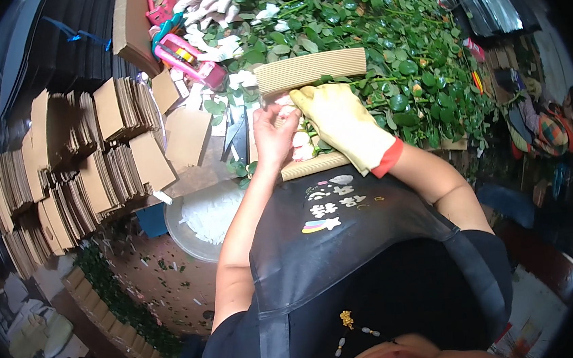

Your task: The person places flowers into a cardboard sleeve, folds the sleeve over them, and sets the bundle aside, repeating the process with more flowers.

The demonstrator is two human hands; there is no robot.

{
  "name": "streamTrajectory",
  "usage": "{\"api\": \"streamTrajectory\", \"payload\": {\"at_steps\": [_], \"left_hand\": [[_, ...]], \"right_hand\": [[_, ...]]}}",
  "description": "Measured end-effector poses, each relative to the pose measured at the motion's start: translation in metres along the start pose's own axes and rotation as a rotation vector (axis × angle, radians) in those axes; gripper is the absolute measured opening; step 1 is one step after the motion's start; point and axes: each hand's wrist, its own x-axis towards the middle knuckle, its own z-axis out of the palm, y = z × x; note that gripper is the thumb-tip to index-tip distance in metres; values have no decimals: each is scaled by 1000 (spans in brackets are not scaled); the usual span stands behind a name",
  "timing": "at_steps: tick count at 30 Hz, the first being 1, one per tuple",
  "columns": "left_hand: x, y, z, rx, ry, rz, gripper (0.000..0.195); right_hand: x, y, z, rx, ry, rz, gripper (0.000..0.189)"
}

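Note:
Pale pink roses [302,146] lie on an opened sheet of corrugated cardboard [310,66], whose far flap stands up and whose near edge touches the apron. My bare left hand [274,131] bends its fingers around the rose heads at the sheet's left side. My right hand [341,118], in a pale yellow rubber glove with an orange cuff, is beside it, its fingertips at the uppermost rose. Whether either hand grips a bloom is hard to tell. Leafy green stems [355,83] reach out to the right from under the glove.
Rose stems with leaves [406,30] cover the table beyond. Pink tape dispensers [191,59], white knitted gloves [210,4] and a dark-bladed tool [236,132] lie at the left. Stacked cardboard pieces [112,112] stand farther left, above a round basin of white strips [208,214].

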Motion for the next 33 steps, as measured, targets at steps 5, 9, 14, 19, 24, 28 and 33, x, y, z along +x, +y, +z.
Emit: {"api": "streamTrajectory", "payload": {"at_steps": [5, 9, 14, 19, 24, 28, 33], "left_hand": [[4, -3, 5, 96, 10, 118, 36], [8, -18, 12, 283, 110, 361, 17], [11, -34, 23, 114, 83, 288, 30], [17, -36, 39, 116, 129, 484, 39], [22, -37, 43, -879, 112, 62, 26], [24, -46, 53, -804, 54, 49, 37], [16, -54, 43, -352, 30, 402, 47]], "right_hand": [[2, 10, 19, -97, 84, -102, 23], [39, -26, -37, 125, -75, -149, 18], [121, -122, 19, 219, -22, -483, 16], [182, -166, 130, -116, 173, -557, 14], [180, -179, 125, -362, 6, -554, 16], [167, -155, 119, -181, -49, -578, 18], [119, -110, -3, 566, -127, -198, 28]]}}
